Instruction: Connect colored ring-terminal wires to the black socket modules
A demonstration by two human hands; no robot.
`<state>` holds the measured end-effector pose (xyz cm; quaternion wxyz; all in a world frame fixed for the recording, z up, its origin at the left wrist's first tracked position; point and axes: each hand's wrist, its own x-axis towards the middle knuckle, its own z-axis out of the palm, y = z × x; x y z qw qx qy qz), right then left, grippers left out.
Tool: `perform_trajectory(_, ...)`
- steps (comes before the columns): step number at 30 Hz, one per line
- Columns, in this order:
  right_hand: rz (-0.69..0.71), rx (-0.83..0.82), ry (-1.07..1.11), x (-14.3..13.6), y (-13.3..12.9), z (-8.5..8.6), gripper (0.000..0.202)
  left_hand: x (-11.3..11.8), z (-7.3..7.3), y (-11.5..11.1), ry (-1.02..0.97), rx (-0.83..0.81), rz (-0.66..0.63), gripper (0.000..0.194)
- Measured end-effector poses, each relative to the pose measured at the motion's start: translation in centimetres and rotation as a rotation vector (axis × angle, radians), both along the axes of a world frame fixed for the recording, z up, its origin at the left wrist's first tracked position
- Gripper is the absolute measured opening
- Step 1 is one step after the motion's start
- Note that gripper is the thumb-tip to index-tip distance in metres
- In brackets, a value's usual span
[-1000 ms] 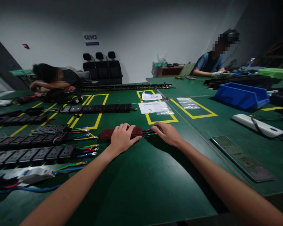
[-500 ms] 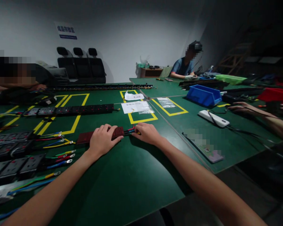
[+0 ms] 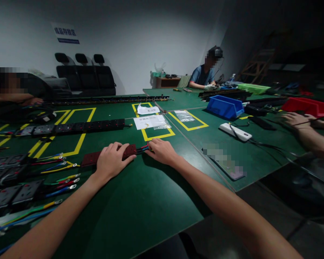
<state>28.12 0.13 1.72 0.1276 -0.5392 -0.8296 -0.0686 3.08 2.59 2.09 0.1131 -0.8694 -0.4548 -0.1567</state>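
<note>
A dark red socket strip lies on the green table in front of me. My left hand is closed over its middle, the thumb along the near edge and the fingers across the top. Red, blue and dark wires come out of the strip's right end. My right hand pinches these wires just beyond that end; the fingertips partly hide them. To the left, black socket modules lie in rows, with coloured leads ending in ring terminals.
A long black socket strip lies beyond my hands, near paper labels and yellow tape outlines. On the right are a white power strip, a flat pixelated object, a blue bin and a co-worker's hands. Other people sit farther back.
The view has turned slightly right, so the scene sits farther left. My hands keep their hold on the strip and wires. The co-worker's hands at right have drawn closer together.
</note>
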Motion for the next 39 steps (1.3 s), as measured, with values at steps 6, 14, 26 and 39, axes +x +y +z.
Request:
perform_trajectory(6,0.021,-0.03,0.06,0.47,0.26,0.18,0.027,0.08,-0.13,0.0,-0.011,-0.014,0.012,0.067)
perform_trajectory(14,-0.035,0.015,0.145,0.08,0.14,0.25,0.037,0.13,0.03,0.05,0.032,-0.002,0.017,0.069)
perform_trajectory(26,-0.035,-0.047,0.101,0.12,0.19,0.04,0.035,0.03,-0.03,-0.02,0.049,0.009,0.02,0.067)
perform_trajectory(39,-0.064,-0.053,0.088,0.0,0.11,-0.14,0.038,0.01,-0.16,-0.11,0.018,0.007,0.004,0.067)
